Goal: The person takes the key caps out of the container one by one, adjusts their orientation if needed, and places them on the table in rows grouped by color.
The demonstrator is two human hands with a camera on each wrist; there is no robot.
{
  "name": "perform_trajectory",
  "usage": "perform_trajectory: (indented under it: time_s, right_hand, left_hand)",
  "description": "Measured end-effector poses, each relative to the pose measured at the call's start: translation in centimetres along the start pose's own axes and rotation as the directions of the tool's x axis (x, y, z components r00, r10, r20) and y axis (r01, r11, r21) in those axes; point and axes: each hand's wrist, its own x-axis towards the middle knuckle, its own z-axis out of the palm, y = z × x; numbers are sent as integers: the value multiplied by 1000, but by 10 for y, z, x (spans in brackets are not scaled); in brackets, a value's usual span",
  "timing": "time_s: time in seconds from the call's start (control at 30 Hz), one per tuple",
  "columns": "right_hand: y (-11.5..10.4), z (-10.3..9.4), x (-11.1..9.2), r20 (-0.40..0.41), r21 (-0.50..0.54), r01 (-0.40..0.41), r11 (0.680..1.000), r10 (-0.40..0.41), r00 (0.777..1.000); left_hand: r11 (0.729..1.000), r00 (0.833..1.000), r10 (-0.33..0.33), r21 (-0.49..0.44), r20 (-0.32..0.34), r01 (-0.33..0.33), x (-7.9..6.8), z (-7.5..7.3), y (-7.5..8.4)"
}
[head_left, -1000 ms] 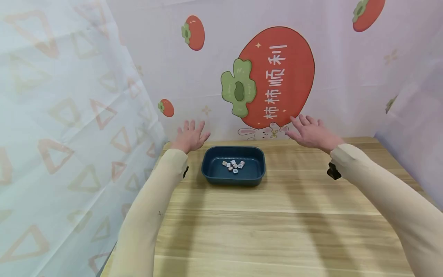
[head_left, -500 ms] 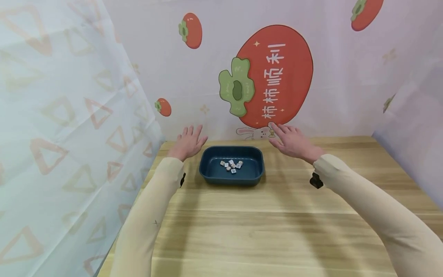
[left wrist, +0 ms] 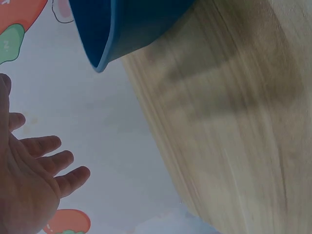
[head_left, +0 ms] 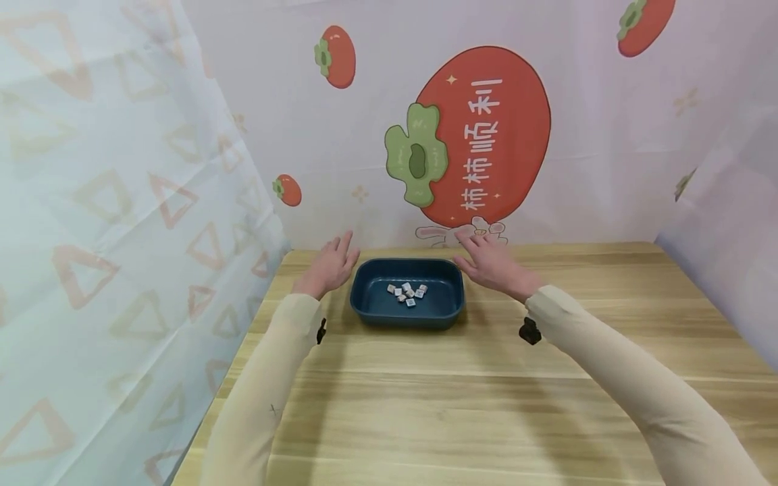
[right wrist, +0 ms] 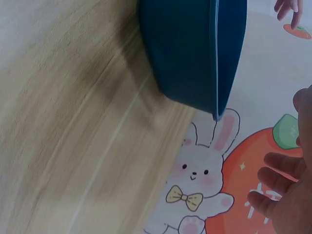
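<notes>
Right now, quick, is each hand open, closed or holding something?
Left hand: open, holding nothing, near the blue tray.
Right hand: open, holding nothing, near the opposite end of the tray.

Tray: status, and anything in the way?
Left grip open, empty, beside tray; right grip likewise, opposite side. Tray upright on table, small cubes inside. No obstruction seen.

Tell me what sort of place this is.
Probably a small screened-off work booth: printed sheets behind and beside a wooden table, which bears a blue tray of small cubes.
</notes>
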Motion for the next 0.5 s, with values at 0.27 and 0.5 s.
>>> perform_trajectory:
  time_s: [0.27,0.5]
  right_hand:
    - [-17,7,6,-6,51,37,998,-36,999]
    - [-25,16,9,3,67,55,996,-55,998]
  left_hand:
    - [991,1000,-19,-131,-12,18,-3,19,-6]
    - [990,999,5,-139,-36,-10,-5,34,-6]
